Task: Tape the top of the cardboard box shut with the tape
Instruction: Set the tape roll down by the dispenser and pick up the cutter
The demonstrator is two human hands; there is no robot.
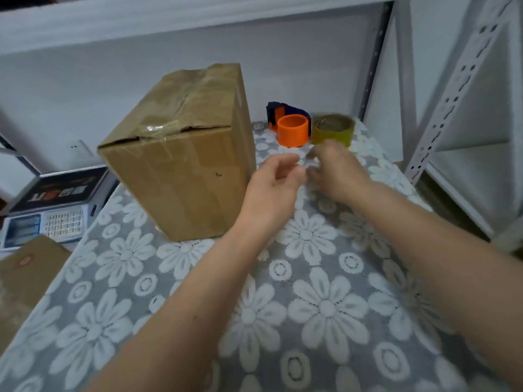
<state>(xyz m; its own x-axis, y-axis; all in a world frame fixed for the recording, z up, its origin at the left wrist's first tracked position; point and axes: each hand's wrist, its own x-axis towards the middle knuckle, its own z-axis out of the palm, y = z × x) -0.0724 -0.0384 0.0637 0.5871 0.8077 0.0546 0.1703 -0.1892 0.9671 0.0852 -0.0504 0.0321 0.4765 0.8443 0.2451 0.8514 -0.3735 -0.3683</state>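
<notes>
The box [181, 154] stands on the cloth [311, 306], flaps down, not yet freshly taped. Right of it both hands reach: left hand [273, 193] loosely curled, empty; right hand [335, 174] blurred, grip unclear. Next likely: lifting the tape [334, 130] behind them, beside the dispenser [290, 127].

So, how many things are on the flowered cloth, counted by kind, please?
Cardboard box: 1
Tape roll: 1
Orange and blue tape dispenser: 1
Total: 3
</notes>
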